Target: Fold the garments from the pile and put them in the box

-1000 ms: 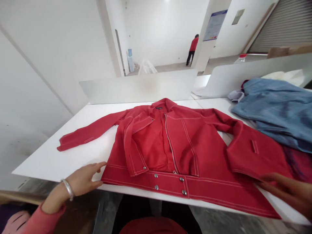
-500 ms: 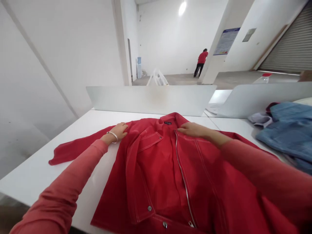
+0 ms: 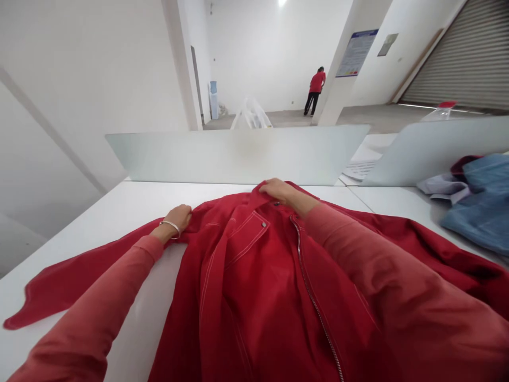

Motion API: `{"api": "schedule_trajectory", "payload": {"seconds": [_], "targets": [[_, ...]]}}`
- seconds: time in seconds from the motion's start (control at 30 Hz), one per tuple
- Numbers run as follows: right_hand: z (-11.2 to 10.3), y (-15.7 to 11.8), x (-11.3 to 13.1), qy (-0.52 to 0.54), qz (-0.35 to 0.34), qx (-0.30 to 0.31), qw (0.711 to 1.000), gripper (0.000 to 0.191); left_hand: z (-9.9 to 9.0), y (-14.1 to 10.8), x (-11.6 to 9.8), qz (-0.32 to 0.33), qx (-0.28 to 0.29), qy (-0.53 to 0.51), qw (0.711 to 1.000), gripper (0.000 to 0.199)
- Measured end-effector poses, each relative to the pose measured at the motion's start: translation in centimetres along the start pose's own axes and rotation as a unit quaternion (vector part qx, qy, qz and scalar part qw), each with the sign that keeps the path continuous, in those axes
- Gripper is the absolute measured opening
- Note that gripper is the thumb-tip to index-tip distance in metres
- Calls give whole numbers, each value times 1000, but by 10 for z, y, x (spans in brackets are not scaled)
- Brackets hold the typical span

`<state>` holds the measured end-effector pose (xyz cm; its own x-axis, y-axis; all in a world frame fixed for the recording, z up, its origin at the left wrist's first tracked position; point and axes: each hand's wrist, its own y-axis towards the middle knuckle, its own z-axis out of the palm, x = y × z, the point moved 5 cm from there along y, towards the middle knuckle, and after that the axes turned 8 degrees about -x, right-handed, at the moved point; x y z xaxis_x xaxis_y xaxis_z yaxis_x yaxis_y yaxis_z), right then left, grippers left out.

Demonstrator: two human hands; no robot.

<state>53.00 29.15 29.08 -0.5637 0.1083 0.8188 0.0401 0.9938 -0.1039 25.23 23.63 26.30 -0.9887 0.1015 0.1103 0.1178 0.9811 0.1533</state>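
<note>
A red jacket (image 3: 262, 286) with white stitching lies spread on the white table (image 3: 107, 212), its front unzipped and its collar toward the far edge. One sleeve stretches out to the left, the other to the right, partly behind my right arm. My left hand (image 3: 177, 217), with a silver bangle at the wrist, is closed on the cloth near the left shoulder and top of the sleeve. My right hand (image 3: 279, 190) grips the collar at the neck, its fingers curled over the edge. A metal zipper (image 3: 314, 300) runs down the right front panel.
A frosted divider (image 3: 191, 156) stands along the table's far edge, with a plastic bag (image 3: 250, 115) behind it. Folded blue denim (image 3: 483, 207) and pale cloth (image 3: 439, 185) lie at the right. A person in red (image 3: 316, 90) stands far off, near a pillar.
My right hand has moved from the right front panel up and left to the collar. My left hand stays at the left shoulder. The jacket's lower edge has dropped out of view.
</note>
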Motion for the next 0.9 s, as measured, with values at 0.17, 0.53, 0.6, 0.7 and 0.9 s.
{"api": "schedule_trajectory", "payload": {"seconds": [0.17, 0.53, 0.6, 0.7, 0.9], "targets": [[-21, 31, 1, -2, -40, -59, 997, 22, 6, 10, 43, -136, -26, -144, 980, 19], [-30, 47, -32, -131, -76, -136, 979, 20, -46, 34, -88, 201, -179, -136, 953, 27], [-35, 56, -20, -134, -91, -162, 973, 22, -43, 33, -119, 247, -164, -162, 941, 31], [-37, 64, -12, -132, -94, -191, 968, 28, -16, 36, -136, 227, -108, -162, 954, 36], [-44, 53, -44, -136, -40, -185, 972, 41, 6, 36, -129, 194, -42, -125, 972, 31]]}}
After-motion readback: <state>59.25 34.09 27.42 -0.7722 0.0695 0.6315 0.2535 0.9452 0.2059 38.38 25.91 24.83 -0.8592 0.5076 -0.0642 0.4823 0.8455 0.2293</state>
